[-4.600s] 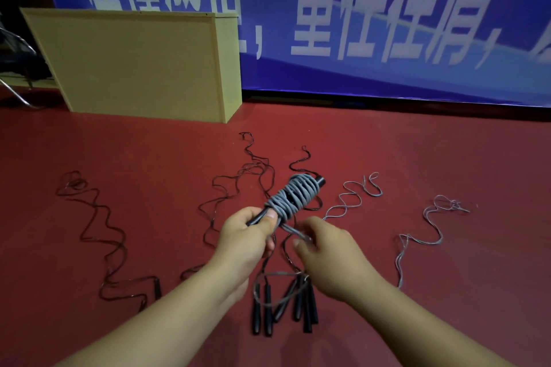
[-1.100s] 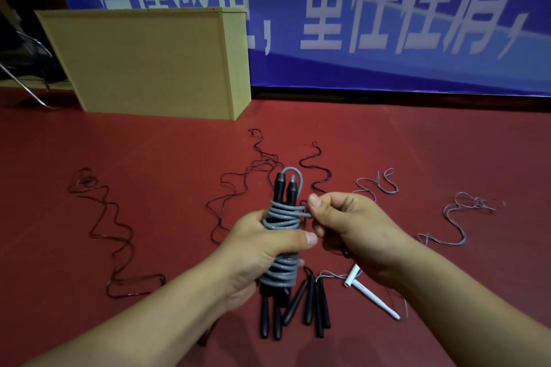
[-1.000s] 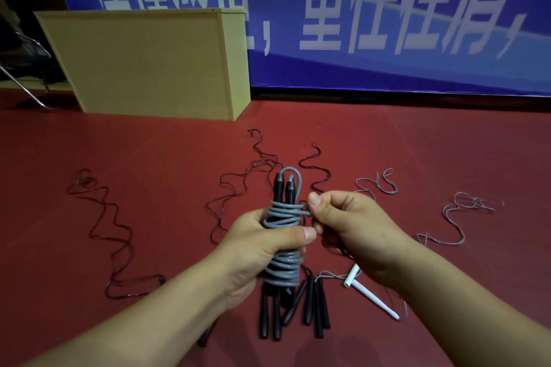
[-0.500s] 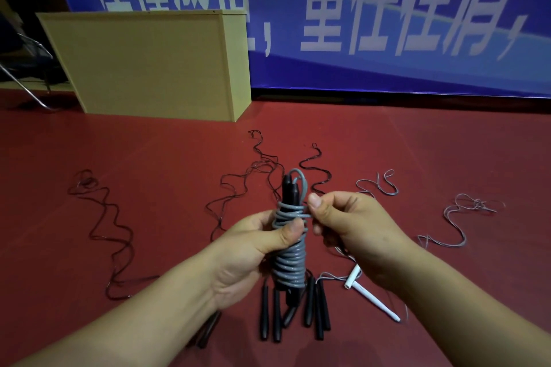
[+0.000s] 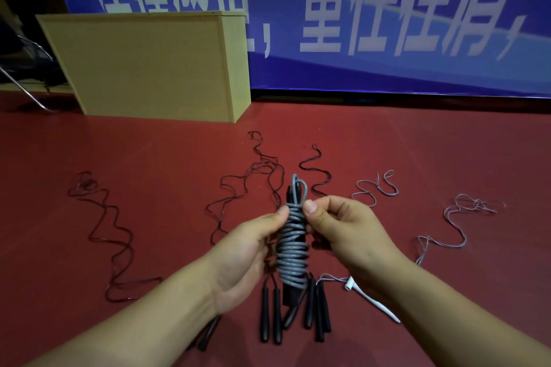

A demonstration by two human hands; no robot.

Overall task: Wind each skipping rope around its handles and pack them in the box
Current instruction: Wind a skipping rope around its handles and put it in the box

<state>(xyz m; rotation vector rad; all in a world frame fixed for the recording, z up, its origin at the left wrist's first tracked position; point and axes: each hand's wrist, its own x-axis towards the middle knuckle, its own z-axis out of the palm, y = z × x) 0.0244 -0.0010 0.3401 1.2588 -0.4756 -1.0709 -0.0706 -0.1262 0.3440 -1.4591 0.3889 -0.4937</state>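
Grey plastic skipping rope (image 5: 293, 250), coiled tightly round a pair of black handles, stands nearly upright at the middle of the view, held between both hands above the red floor (image 5: 387, 152). The left hand (image 5: 244, 253) has its thumb pressed against the upper coils from 9 o'clock; its other fingers curl behind the bundle, though how far they wrap is hard to tell. The right hand (image 5: 346, 229) pinches the top turns from 3 o'clock, thumb in front and curled fingers behind. A small loop of grey cord (image 5: 299, 188) sticks up at 12 o'clock above the coils, beside the black handle tips.

Directly beneath the bundle, at 6 o'clock, a cluster of slim black handles (image 5: 295, 313) lies on the floor, their thin dark cords (image 5: 256, 176) snaking away towards 12 o'clock. At 4 o'clock lies a white handle (image 5: 372, 301), partly covered by the right forearm, with a pale grey cord (image 5: 450, 226) winding off towards 2 o'clock. Another dark cord (image 5: 110, 232) wriggles across the floor at 9 o'clock.

Well apart at 11 o'clock stands a tall pale wooden box (image 5: 149, 65). Behind it hangs a blue banner (image 5: 387, 9) with large white characters. A metal chair leg (image 5: 26, 89) shows at the far 10 o'clock edge.
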